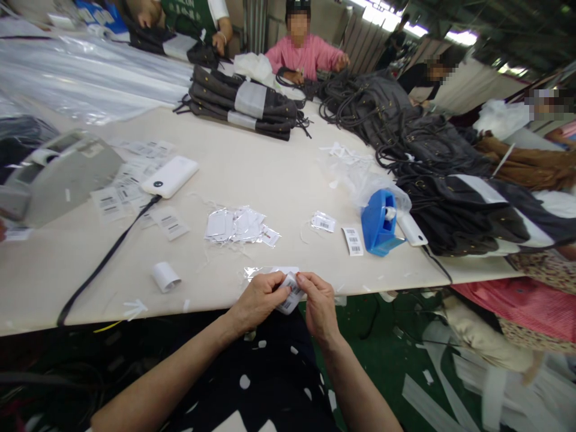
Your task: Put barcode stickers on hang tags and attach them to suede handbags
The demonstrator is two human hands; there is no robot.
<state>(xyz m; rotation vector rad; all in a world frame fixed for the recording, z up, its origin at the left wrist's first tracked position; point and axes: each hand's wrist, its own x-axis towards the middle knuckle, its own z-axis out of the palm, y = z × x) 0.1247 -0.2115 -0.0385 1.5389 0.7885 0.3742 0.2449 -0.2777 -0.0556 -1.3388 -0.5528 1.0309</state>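
Observation:
My left hand (257,300) and my right hand (318,303) meet at the near edge of the white table (252,174), both pinching a small white barcode tag (291,294) in a clear sleeve. A clear plastic sleeve (263,272) lies on the table just beyond my fingers. Farther out sits a pile of bagged tags (238,225), plus a single bagged tag (323,222) and a loose barcode label (353,240).
A blue tape dispenser (378,223) stands right of centre. A white power bank (170,176) with a black cable, a grey label printer (58,174) and scattered labels lie left. Stacked dark handbags (245,105) fill the far and right side. People sit across the table.

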